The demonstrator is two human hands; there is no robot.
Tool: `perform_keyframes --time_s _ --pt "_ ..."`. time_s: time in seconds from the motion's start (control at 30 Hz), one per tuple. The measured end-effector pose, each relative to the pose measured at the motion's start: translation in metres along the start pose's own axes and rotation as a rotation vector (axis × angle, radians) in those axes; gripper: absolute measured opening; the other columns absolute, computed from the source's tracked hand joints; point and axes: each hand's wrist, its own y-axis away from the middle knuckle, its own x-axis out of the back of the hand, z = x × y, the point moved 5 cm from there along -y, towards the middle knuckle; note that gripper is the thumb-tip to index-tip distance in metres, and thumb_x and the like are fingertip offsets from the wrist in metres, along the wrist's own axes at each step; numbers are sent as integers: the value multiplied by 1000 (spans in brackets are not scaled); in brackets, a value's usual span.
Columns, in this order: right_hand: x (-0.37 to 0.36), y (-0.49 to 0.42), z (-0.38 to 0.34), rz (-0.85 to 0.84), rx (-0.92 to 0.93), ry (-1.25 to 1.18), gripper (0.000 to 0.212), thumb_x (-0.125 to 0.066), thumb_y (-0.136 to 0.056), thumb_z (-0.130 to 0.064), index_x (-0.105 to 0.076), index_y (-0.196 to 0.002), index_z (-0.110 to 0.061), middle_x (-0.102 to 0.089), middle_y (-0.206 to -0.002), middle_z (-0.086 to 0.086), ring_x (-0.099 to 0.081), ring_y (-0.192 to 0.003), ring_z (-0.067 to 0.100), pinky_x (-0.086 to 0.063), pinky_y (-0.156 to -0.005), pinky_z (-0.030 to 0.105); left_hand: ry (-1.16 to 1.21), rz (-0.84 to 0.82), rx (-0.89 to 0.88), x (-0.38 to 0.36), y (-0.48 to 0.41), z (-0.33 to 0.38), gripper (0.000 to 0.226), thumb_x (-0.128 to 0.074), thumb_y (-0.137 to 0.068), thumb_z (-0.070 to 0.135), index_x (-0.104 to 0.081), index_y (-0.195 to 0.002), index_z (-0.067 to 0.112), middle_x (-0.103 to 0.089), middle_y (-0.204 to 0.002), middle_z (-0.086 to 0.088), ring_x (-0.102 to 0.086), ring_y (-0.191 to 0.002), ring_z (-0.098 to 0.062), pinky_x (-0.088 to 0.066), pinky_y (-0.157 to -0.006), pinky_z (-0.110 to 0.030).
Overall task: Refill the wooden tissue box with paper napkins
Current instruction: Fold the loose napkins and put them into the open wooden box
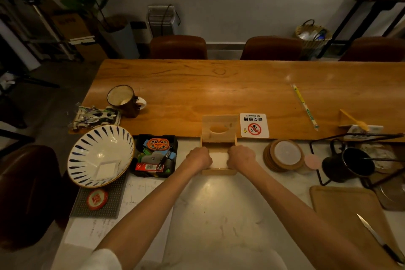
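The wooden tissue box (219,171) sits on the pale counter in the middle of the view, with its hinged lid (219,128) swung up and back, the oval slot facing me. White paper napkins (219,158) lie inside the box. My left hand (199,157) and my right hand (241,156) are both over the box, one on each side of the napkins, fingers curled down onto the stack. Whether the fingers grip the napkins or only press on them is hidden.
A striped bowl (87,151) holding a white napkin stands at the left, beside a black tray (173,138) of small items. A no-smoking sign (254,125), a coaster stack (283,155), a dark pitcher (348,164), a cutting board (341,201) with a knife (377,237) lie right.
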Motion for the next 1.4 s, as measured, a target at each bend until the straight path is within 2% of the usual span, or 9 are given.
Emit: perform_keyframes --time_s 0.17,0.33,0.53,0.67,0.77,1.1,1.2,1.3,1.4 --pt "-5 3 3 8 81 -187 40 -52 -86 -20 -53 -126 -23 -63 -111 7 -62 -99 27 -52 -78 36 85 -23 -193 3 5 -3 46 -40 -99 24 -42 -145 26 -51 -143 -9 -54 -122 -29 -45 -97 -35" --pt "-14 44 26 360 113 -1077 34 -44 -100 -28 -43 -134 -26 -57 -127 -4 -55 -114 16 -49 -93 35 500 278 -279 7 42 -30 23 -42 -102 24 -53 -122 22 -62 -124 -5 -60 -98 -11 -53 -86 -34" --pt "-28 41 16 -60 117 -1568 55 -23 -97 -61 -49 -135 -31 -60 -132 0 -57 -121 17 -40 -109 47 960 -63 -202 -24 24 -27 73 -36 -92 66 -9 -153 38 -21 -160 7 -21 -147 -20 -19 -121 -47" --pt "-42 69 22 11 91 -1507 62 -28 -87 -77 -40 -140 -46 -51 -142 -10 -49 -129 12 -37 -112 48 1000 -85 -273 -37 49 -22 51 -37 -101 37 -24 -150 37 -42 -148 9 -40 -135 -13 -32 -115 -44" --pt "-69 112 30 81 103 -1437 44 -31 -96 -64 -35 -139 -55 -46 -146 -16 -45 -133 9 -39 -110 47 969 -110 -297 -70 77 -37 60 -39 -97 12 -26 -149 41 -45 -146 13 -44 -132 -9 -37 -113 -40" --pt "-127 188 35 73 71 -1323 44 -32 -104 -35 -30 -148 -40 -42 -147 -14 -41 -132 5 -37 -103 18 845 -44 -272 -144 139 -55 61 -44 -99 14 -20 -147 44 -41 -147 9 -42 -133 -7 -38 -114 -39" --pt "-126 192 39 143 57 -1132 46 -38 -102 -35 -33 -148 -30 -45 -145 -9 -45 -126 6 -39 -97 17 806 35 -224 -140 141 -57 61 -48 -97 8 -18 -126 53 -43 -145 1 -50 -127 -15 -47 -105 -39" --pt "-99 209 43 515 80 -743 35 -46 -99 -20 -50 -134 -20 -58 -128 -2 -55 -113 16 -46 -91 25 493 126 -253 -131 154 -52 35 -45 -100 15 -26 -116 39 -55 -123 -1 -63 -93 -12 -57 -78 -29" --pt "-86 195 10 301 241 -529 34 -52 -94 -8 -59 -126 -13 -65 -119 6 -62 -107 23 -48 -90 27 22 43 -274 -124 153 -36 32 -42 -100 28 -36 -132 29 -51 -127 -3 -60 -86 -14 -48 -71 -27"
